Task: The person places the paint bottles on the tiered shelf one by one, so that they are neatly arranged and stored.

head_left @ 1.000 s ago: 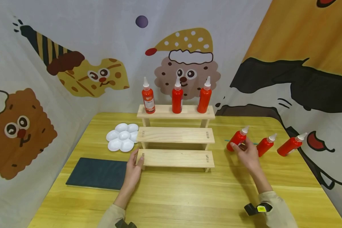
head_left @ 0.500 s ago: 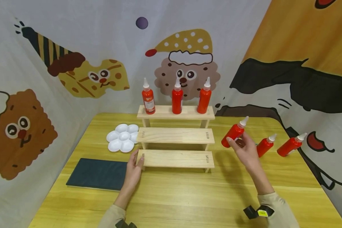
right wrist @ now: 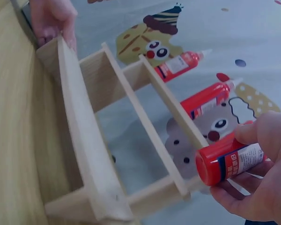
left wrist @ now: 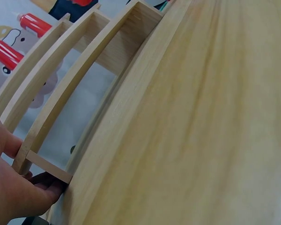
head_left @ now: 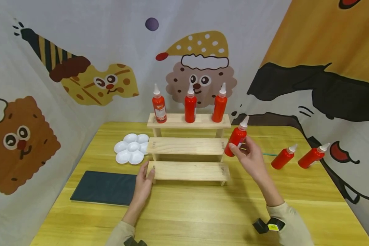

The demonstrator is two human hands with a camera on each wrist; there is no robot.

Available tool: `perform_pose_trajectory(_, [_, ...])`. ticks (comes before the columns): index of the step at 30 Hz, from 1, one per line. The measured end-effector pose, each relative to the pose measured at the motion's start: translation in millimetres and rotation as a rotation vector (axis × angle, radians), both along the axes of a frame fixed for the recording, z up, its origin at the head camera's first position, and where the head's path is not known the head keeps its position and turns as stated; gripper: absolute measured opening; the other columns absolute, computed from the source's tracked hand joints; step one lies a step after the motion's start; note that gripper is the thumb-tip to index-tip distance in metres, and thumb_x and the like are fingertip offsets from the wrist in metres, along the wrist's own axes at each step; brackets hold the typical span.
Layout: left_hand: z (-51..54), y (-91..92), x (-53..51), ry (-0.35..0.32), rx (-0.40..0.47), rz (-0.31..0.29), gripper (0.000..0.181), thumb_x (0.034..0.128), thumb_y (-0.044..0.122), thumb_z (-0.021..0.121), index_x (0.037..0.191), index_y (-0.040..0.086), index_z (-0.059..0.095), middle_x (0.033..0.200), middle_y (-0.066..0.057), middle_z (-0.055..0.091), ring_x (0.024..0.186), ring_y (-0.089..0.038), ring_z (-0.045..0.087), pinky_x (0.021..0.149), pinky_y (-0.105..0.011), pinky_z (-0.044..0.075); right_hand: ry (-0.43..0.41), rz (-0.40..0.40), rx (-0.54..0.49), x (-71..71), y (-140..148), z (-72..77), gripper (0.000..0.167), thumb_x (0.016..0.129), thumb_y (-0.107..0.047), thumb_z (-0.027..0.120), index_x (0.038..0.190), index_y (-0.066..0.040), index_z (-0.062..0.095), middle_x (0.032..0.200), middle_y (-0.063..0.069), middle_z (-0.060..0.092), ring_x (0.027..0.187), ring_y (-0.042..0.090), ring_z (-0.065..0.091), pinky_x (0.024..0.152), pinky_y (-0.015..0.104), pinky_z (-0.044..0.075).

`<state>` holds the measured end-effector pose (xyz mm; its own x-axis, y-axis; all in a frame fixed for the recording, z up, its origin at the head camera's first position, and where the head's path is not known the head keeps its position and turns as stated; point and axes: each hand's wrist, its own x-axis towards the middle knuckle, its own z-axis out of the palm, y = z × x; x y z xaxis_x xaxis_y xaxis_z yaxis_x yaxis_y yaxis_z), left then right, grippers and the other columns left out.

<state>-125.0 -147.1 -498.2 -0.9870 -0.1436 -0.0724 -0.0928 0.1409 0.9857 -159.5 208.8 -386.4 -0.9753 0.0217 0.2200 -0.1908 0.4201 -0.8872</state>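
A person's right hand (head_left: 251,160) grips a glossy red bottle (head_left: 235,142) with a cone-shaped white nozzle (head_left: 244,122), held tilted near the right end of a three-step shelf (head_left: 189,146) of pale, smooth wood. The left hand (head_left: 143,185) pinches the left end of its lowest step (head_left: 189,171). Three matching bottles (head_left: 190,109) line the top step (head_left: 175,120); two similar bottles (head_left: 283,159) stand on the grained wooden table (head_left: 187,212), opposite a flower-shaped white palette (head_left: 133,147).

On the left side of the wooden table (head_left: 184,215) lies a white flower-shaped palette (head_left: 131,147), and nearer to the camera, apart from it, there is a dark rectangular pad (head_left: 103,188). A thin teal stick (head_left: 269,154) lies on the right side. Behind hangs a pale cloth (head_left: 120,34), printed with cartoon faces and hats.
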Motion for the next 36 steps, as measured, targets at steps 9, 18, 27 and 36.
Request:
perform_pose_trajectory(9, [1.4, 0.4, 0.8, 0.003, 0.004, -0.001, 0.055, 0.1079, 0.015, 0.049, 0.157, 0.001, 0.029, 0.161, -0.029, 0.030, 0.150, -0.044, 0.029, 0.117, -0.059, 0.032, 0.012, 0.131, 0.015, -14.4, -32.8, 12.0, 0.043, 0.098, -0.024, 0.070, 0.133, -0.002, 0.058, 0.124, 0.017, 0.066, 0.110, 0.032, 0.065, 0.095, 0.031, 0.056])
perform_pose_trajectory(18, [1.6, 0.5, 1.4, -0.001, 0.000, 0.006, 0.057, 0.1080, 0.017, 0.049, 0.158, 0.001, 0.027, 0.162, -0.028, 0.029, 0.151, -0.044, 0.027, 0.118, -0.059, 0.032, 0.028, 0.226, -0.032, -27.0, -72.8, 16.7, 0.041, 0.095, -0.017, 0.073, 0.131, -0.005, 0.060, 0.123, 0.015, 0.067, 0.110, 0.033, 0.066, 0.098, 0.048, 0.056])
perform_pose_trajectory(27, [2.6, 1.1, 1.4, 0.006, 0.012, 0.011, 0.056, 0.1076, 0.016, 0.050, 0.157, 0.000, 0.029, 0.161, -0.029, 0.031, 0.150, -0.044, 0.029, 0.117, -0.059, 0.033, 0.016, 0.284, -0.030, -45.4, -116.5, 14.2, 0.041, 0.093, -0.021, 0.074, 0.130, -0.009, 0.062, 0.121, 0.011, 0.069, 0.110, 0.029, 0.066, 0.097, 0.045, 0.056])
perform_pose_trajectory(36, [1.8, 1.5, 1.0, -0.003, 0.011, 0.019, 0.055, 0.1077, 0.015, 0.050, 0.157, 0.001, 0.030, 0.159, -0.030, 0.034, 0.148, -0.044, 0.033, 0.115, -0.059, 0.036, 0.055, 0.369, -0.045, -58.3, -152.9, 5.5, 0.038, 0.092, -0.016, 0.076, 0.125, -0.005, 0.064, 0.116, 0.014, 0.069, 0.105, 0.032, 0.069, 0.094, 0.042, 0.058])
